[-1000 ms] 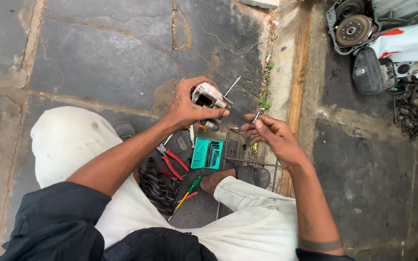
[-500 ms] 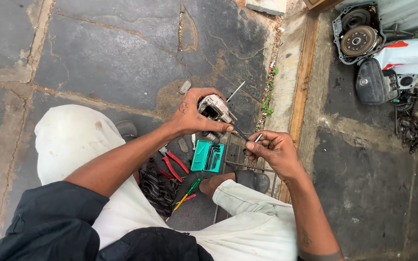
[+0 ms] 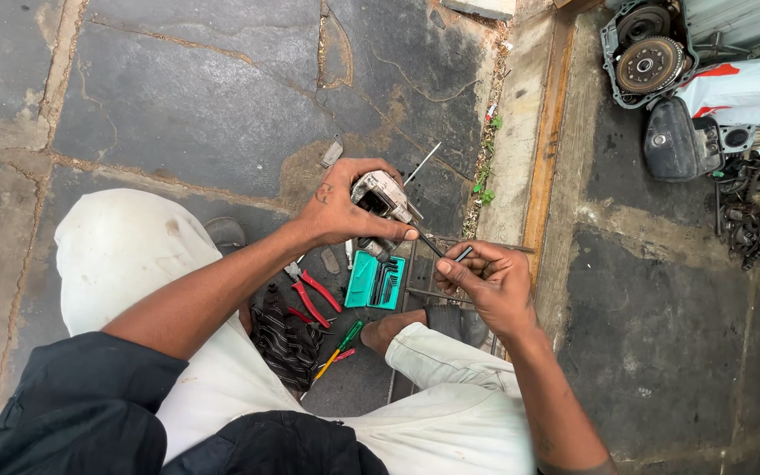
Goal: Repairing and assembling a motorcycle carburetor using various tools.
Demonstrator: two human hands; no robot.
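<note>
Head camera looks down on a stone floor where one person sits in white trousers. At top right lies one heap of engine parts, well apart from the hands. Between the knees lie one teal case of hex keys, one pair of red-handled pliers and one green-handled screwdriver, all near each other. The left hand has its fingers clenched around one small grey metal part, held above the case. The right hand has its fingers pinched on one thin black hex key, whose tip meets the part.
</note>
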